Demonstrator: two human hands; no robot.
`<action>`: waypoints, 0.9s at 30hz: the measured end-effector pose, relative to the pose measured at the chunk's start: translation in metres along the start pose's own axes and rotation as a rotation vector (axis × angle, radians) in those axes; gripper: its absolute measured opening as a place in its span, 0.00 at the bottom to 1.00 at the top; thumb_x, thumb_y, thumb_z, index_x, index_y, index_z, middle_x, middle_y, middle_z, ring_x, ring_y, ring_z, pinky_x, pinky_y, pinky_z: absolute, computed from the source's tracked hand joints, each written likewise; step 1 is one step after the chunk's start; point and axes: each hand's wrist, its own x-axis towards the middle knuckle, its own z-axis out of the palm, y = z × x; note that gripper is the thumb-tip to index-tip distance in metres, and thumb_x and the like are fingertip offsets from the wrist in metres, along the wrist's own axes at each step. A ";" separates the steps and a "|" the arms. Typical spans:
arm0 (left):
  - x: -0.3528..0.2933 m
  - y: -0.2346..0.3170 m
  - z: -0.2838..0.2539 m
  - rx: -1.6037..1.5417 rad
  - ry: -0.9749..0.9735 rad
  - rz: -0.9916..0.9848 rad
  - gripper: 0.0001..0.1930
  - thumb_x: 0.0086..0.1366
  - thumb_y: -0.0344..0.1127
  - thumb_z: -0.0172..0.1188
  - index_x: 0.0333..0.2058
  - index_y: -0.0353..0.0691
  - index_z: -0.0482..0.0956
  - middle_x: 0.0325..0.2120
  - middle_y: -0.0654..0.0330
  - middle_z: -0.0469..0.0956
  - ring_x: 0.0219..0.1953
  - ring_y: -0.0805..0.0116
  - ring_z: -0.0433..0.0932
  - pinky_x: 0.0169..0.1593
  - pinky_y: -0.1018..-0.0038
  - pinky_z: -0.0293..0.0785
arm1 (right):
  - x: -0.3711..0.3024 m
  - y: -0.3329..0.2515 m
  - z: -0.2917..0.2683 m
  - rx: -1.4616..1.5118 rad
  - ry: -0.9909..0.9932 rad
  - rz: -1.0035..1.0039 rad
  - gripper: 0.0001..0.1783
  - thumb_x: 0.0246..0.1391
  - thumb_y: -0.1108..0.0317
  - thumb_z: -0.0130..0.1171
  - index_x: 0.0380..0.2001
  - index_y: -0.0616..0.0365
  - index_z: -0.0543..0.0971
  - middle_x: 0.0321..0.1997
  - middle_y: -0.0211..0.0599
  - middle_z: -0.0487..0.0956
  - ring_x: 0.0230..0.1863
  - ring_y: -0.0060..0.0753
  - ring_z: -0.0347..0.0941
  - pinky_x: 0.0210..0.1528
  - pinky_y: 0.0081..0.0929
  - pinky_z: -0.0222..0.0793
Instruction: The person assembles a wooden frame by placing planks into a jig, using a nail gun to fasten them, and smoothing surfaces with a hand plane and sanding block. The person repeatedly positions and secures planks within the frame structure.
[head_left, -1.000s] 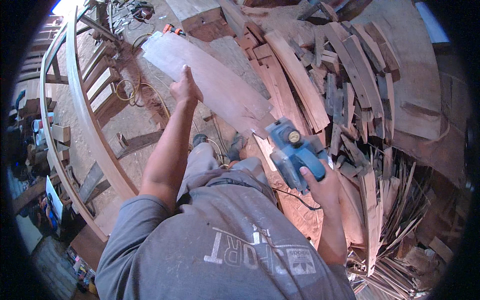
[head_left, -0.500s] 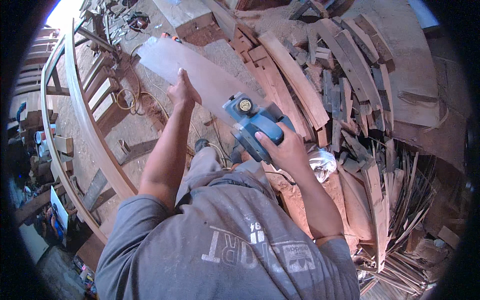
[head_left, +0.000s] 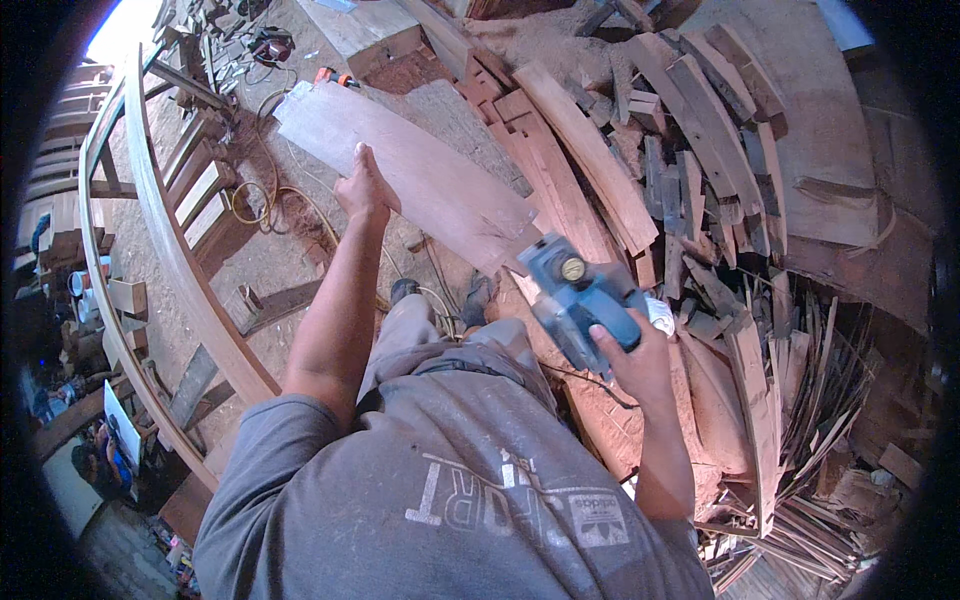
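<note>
1. From my remote post, I see the right hand (head_left: 642,358) wrapped around the blue power planer (head_left: 578,305), just past the near end of the pale board (head_left: 430,170).
2. Farther up, the left hand (head_left: 366,188) clasps the board's left edge, thumb on top, fingertips hidden from me.
3. Beyond the far end lies an orange-and-black tool (head_left: 333,77).

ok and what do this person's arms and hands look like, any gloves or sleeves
The left hand and right hand are bare, with no gloves, and no watch or band shows on either wrist. The forearms are uncovered. The grey T-shirt has short, plain grey sleeves.
</note>
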 end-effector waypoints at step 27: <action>0.007 0.022 -0.028 -0.340 -0.233 -0.002 0.38 0.67 0.52 0.71 0.60 0.24 0.70 0.52 0.50 0.79 0.52 0.56 0.81 0.57 0.59 0.79 | -0.004 0.008 -0.019 0.421 0.230 0.062 0.24 0.58 0.49 0.74 0.41 0.61 0.82 0.23 0.26 0.76 0.20 0.16 0.69 0.22 0.19 0.66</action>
